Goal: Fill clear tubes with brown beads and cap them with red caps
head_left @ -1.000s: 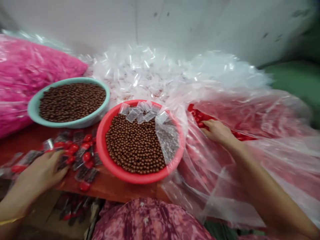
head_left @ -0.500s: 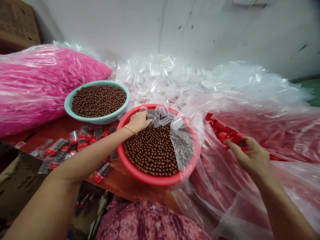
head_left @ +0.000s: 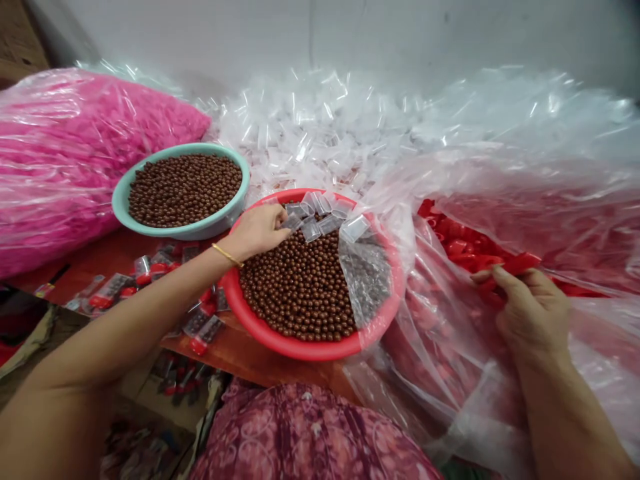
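Note:
My left hand point(head_left: 257, 232), with a gold bangle point(head_left: 227, 255) on its wrist, reaches over a red plastic basin point(head_left: 280, 340). Its fingertips pinch among small clear plastic bags point(head_left: 310, 227) at the far side. The basin is full of round brown beads point(head_left: 297, 287), partly covered by a clear plastic sheet point(head_left: 367, 277). My right hand point(head_left: 533, 313) sits in a large clear sack, with its fingers closed on red plastic pieces point(head_left: 465, 247). I cannot make out the exact shape of those pieces.
A teal basin point(head_left: 150, 223) of brown beads stands left of the red one, before a pink-filled sack point(head_left: 85, 153). Behind lies a heap of clear bags point(head_left: 310, 133). Filled packets point(head_left: 200, 327) lie on a red tabletop point(head_left: 250, 357). A patterned lap point(head_left: 305, 433) is nearest me.
My left hand has moved from the packets on the table to the far side of the red basin. My right hand has shifted lower and right among the red pieces.

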Demonstrator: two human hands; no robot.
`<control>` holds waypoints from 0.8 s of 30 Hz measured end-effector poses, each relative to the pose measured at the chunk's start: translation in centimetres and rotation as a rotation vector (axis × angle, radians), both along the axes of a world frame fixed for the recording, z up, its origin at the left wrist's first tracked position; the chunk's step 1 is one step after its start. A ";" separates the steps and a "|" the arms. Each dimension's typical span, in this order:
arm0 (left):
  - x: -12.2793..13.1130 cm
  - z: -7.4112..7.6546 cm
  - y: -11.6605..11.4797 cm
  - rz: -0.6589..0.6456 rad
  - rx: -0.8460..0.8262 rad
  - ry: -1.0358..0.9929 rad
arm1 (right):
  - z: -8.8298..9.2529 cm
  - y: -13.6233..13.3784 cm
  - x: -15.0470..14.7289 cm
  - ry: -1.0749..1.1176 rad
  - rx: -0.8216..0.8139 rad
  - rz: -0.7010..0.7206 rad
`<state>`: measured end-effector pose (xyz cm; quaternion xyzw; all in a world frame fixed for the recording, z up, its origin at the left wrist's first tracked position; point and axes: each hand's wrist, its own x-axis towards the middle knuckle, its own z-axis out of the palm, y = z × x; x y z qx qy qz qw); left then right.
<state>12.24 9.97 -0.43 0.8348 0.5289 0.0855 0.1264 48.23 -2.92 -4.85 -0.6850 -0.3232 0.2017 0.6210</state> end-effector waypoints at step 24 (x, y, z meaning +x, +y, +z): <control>2.4 -3.1 -4.3 -0.207 -0.714 -0.858 | 1.1 -0.3 -1.0 0.048 0.022 -0.030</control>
